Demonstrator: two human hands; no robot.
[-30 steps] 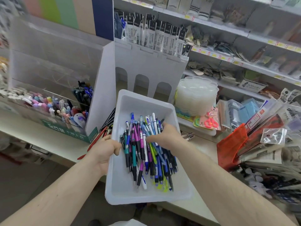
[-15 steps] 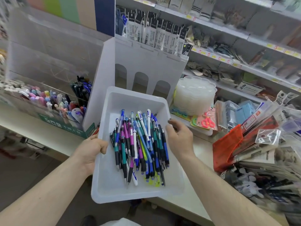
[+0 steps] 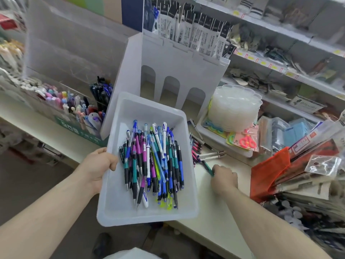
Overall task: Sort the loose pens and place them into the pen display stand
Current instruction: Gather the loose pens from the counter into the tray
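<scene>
Right now my left hand (image 3: 97, 166) grips the left rim of the white tray (image 3: 147, 215), thumb over the edge, holding it above the surface (image 3: 214, 212); pile of pens (image 3: 152, 163) lies inside, long axes running roughly toward the white display stand (image 3: 177, 71) behind it. My right hand (image 3: 224, 177) is down on the surface right of the tray, fingers curled on a teal pen (image 3: 208, 168) pointing up-left. Stand slots sit up and left of that hand, so right hand is nearer for the loose pens (image 3: 197, 150)

Left hand (image 3: 97, 165) grips with curled fingers; right hand (image 3: 224, 177) pinches, knuckles up
</scene>
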